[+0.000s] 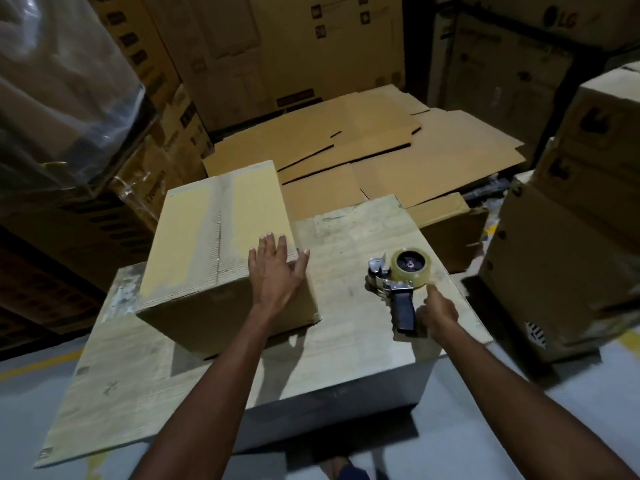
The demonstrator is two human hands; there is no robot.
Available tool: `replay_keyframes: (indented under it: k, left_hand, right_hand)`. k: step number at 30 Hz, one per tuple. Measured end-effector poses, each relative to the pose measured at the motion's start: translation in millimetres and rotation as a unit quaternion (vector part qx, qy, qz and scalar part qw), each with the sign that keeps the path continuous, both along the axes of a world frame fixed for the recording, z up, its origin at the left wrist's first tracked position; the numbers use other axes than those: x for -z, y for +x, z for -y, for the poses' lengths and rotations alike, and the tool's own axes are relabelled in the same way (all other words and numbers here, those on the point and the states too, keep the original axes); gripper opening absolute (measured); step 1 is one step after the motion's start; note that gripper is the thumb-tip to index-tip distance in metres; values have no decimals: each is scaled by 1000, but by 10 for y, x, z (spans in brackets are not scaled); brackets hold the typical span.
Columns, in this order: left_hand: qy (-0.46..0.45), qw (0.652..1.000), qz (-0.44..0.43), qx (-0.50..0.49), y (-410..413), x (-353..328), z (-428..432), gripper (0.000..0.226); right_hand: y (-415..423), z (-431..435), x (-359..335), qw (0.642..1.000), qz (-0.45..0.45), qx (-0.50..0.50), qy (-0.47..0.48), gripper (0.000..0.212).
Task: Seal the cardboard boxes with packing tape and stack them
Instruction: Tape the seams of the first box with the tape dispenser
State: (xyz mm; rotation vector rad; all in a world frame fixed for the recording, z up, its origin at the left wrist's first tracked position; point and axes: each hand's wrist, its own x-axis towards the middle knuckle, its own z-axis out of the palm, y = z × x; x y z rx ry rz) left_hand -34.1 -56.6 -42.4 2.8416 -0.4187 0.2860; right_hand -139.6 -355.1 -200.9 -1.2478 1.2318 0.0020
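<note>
Cardboard box (214, 244) sits on the left part of the tabletop (346, 341), flaps closed. A dull strip (216, 216) runs the length of its top seam; it reads as tape already laid, though the light is poor.

Your left grip (277, 271) lies flat on the box's near right top corner, fingers spread and straight, thumb over the edge.

Tape dispenser (398, 282) rests on the tabletop, well apart from the box. Your right grip (438, 315) is just beside its black handle, forefinger stretched toward the roll. You cannot tell whether the other fingers clasp the handle.

Judgement: this box looks sealed on top and has yet to go on a stack. Flattened cartons (398, 157) lie piled behind the tabletop, unassembled, so most of the work remains.
</note>
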Motion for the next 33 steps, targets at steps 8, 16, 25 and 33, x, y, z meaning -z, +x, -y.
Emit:
replay_keyframes:
  k: [8, 16, 25, 33]
  left_hand:
    - [54, 997, 45, -23, 50, 114, -4, 90]
    - [46, 997, 61, -26, 127, 174, -26, 83]
    - [5, 994, 101, 48, 57, 229, -266, 80]
    - [-51, 971, 149, 180, 76, 237, -654, 71]
  right_hand:
    - [35, -117, 57, 928, 148, -23, 341, 82]
    - [255, -55, 179, 903, 175, -42, 389, 77]
    - [209, -194, 71, 836, 227, 22, 499, 61]
    - [33, -140, -401, 852, 236, -115, 452, 59]
